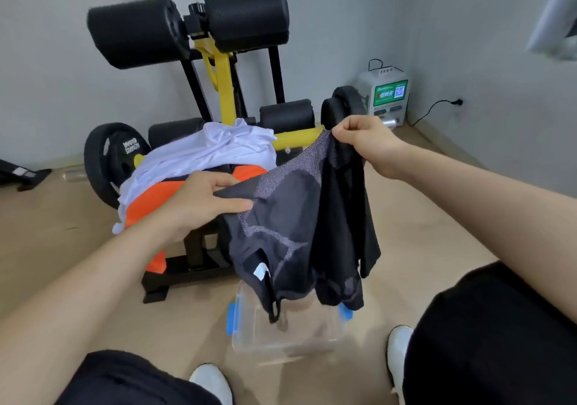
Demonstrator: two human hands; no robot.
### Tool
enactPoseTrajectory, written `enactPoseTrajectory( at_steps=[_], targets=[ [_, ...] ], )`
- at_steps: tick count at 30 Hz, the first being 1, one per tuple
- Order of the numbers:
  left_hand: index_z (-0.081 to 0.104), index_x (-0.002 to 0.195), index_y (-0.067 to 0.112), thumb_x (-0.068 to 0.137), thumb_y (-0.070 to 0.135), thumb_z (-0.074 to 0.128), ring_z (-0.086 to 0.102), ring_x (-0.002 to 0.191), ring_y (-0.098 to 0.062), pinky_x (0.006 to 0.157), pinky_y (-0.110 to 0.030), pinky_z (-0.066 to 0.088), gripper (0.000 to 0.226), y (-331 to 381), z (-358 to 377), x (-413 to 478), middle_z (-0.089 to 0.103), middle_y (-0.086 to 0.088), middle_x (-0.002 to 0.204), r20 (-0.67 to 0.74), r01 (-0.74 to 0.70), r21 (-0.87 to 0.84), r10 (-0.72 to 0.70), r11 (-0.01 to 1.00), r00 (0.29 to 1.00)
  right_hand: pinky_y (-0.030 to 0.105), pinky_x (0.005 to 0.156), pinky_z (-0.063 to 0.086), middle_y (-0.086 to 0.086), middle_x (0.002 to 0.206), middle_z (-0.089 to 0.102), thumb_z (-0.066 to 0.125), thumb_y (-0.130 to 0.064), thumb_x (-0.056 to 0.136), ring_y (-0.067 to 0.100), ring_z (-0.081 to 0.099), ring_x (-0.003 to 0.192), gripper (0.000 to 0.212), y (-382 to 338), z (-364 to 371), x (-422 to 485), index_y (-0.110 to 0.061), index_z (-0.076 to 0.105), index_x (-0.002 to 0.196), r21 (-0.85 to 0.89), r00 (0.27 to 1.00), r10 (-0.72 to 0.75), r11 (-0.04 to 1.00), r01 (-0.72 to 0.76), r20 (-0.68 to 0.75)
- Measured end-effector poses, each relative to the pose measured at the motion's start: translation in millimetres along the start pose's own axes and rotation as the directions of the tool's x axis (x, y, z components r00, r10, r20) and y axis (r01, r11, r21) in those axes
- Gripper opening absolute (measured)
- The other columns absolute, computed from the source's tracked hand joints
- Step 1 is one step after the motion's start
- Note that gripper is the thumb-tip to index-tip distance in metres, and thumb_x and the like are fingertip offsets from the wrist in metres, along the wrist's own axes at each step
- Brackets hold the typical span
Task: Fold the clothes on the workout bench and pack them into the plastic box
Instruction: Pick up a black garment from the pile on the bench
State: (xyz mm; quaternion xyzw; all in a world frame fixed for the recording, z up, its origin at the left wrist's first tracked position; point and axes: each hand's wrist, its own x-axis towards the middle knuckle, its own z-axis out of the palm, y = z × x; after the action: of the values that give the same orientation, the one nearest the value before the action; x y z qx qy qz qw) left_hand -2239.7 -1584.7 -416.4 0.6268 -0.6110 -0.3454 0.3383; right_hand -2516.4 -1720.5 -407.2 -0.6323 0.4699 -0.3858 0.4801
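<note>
A dark grey and black sports garment [299, 226] hangs in the air between my hands, above the floor. My left hand [203, 201] pinches its left edge. My right hand [365, 137] grips its upper right corner, higher up. Below the garment a clear plastic box [281, 333] with blue clips stands open on the floor between my feet. On the workout bench [193, 258] behind it lie a white garment [203, 151] and, under that, an orange one [140, 211].
The bench's yellow frame [224, 92] and black foam rollers [137, 30] rise behind the clothes. Weight plates [109, 161] sit on both sides. A white and green charging box [387, 95] stands by the wall at the right. My knees and white shoes frame the box.
</note>
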Motion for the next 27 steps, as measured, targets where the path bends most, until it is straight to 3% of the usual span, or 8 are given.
enactPoseTrajectory(
  at_steps=[6, 8, 10, 13, 15, 19, 23, 27],
  targets=[
    [0.073, 0.095, 0.012, 0.075, 0.014, 0.078, 0.069, 0.081, -0.017, 0.067, -0.024, 0.053, 0.020, 24.8, -0.3, -1.3, 0.076, -0.003, 0.090, -0.093, 0.058, -0.471, -0.115, 0.880, 0.989, 0.027, 0.056, 0.031, 0.008, 0.072, 0.045, 0.072, -0.031, 0.080, 0.019, 0.041, 0.066, 0.020, -8.1, -11.9, -9.1, -0.015, 0.061, 0.081, -0.394, 0.960, 0.087, 0.919, 0.025, 0.265],
    [0.073, 0.099, 0.008, 0.072, 0.016, 0.078, 0.069, 0.086, -0.019, 0.073, -0.027, 0.054, 0.028, 29.7, 2.0, -1.5, 0.074, -0.008, 0.096, -0.066, 0.059, -0.483, -0.103, 0.873, 0.992, 0.021, 0.056, 0.039, 0.006, 0.068, 0.053, 0.072, -0.029, 0.087, 0.013, 0.048, 0.059, 0.026, -17.8, -3.0, -17.2, -0.008, 0.059, 0.079, -0.337, 0.936, 0.024, 0.936, 0.102, 0.351],
    [0.072, 0.106, 0.003, 0.077, 0.012, 0.078, 0.069, 0.095, -0.024, 0.085, -0.033, 0.054, 0.031, 32.5, 5.6, -1.1, 0.074, -0.015, 0.107, -0.047, 0.049, -0.445, -0.078, 0.894, 0.996, 0.023, 0.072, 0.049, 0.006, 0.089, 0.069, 0.070, -0.030, 0.090, 0.008, 0.062, 0.077, 0.027, -26.4, 10.6, -25.9, -0.003, 0.066, 0.093, -0.191, 0.914, -0.083, 0.967, 0.171, 0.397],
    [0.071, 0.112, 0.000, 0.084, 0.008, 0.074, 0.070, 0.102, -0.026, 0.094, -0.036, 0.052, 0.030, 36.8, 10.2, 0.4, 0.073, -0.018, 0.113, -0.008, 0.016, -0.390, -0.021, 0.921, 1.000, 0.022, 0.094, 0.047, -0.001, 0.116, 0.071, 0.068, -0.031, 0.092, 0.006, 0.064, 0.108, 0.031, -33.0, 35.3, -36.3, -0.014, 0.068, 0.117, -0.033, 0.858, -0.152, 0.981, 0.193, 0.490],
    [0.071, 0.111, 0.000, 0.086, 0.007, 0.073, 0.071, 0.100, -0.026, 0.091, -0.035, 0.053, 0.026, 40.6, 13.8, 0.3, 0.074, -0.016, 0.110, -0.003, -0.009, -0.371, 0.008, 0.928, 1.000, 0.026, 0.097, 0.042, 0.001, 0.111, 0.072, 0.070, -0.034, 0.089, 0.011, 0.064, 0.104, 0.035, -29.0, 51.7, -38.1, -0.010, 0.068, 0.115, -0.006, 0.825, -0.155, 0.982, 0.189, 0.543],
    [0.073, 0.104, 0.008, 0.085, 0.006, 0.073, 0.072, 0.096, -0.021, 0.079, -0.027, 0.056, 0.019, 38.0, 15.8, -1.3, 0.076, -0.011, 0.103, -0.058, -0.023, -0.398, -0.001, 0.917, 0.998, 0.036, 0.083, 0.038, 0.011, 0.086, 0.060, 0.076, -0.035, 0.084, 0.019, 0.052, 0.083, 0.048, -22.8, 65.6, -36.5, 0.009, 0.064, 0.095, 0.034, 0.839, -0.172, 0.983, 0.181, 0.516],
    [0.070, 0.113, 0.014, 0.084, 0.008, 0.075, 0.073, 0.095, -0.020, 0.080, -0.033, 0.056, 0.031, 33.7, 7.8, -3.2, 0.077, -0.009, 0.103, -0.046, 0.029, -0.418, -0.053, 0.908, 0.997, 0.025, 0.075, 0.045, 0.005, 0.076, 0.064, 0.071, -0.015, 0.089, 0.012, 0.056, 0.071, 0.016, -26.0, 62.5, -30.4, 0.000, 0.067, 0.086, 0.070, 0.896, -0.209, 0.978, 0.198, 0.391],
    [0.074, 0.106, 0.020, 0.084, 0.017, 0.077, 0.071, 0.095, -0.012, 0.093, -0.035, 0.056, 0.022, 28.3, 10.5, 0.4, 0.076, -0.001, 0.099, -0.059, 0.015, -0.297, -0.034, 0.955, 0.998, 0.017, 0.060, 0.043, 0.006, 0.071, 0.057, 0.064, -0.015, 0.095, 0.010, 0.050, 0.062, 0.017, -28.6, 57.3, -25.6, -0.012, 0.059, 0.079, 0.179, 0.931, -0.254, 0.961, 0.211, 0.264]
  ],
)
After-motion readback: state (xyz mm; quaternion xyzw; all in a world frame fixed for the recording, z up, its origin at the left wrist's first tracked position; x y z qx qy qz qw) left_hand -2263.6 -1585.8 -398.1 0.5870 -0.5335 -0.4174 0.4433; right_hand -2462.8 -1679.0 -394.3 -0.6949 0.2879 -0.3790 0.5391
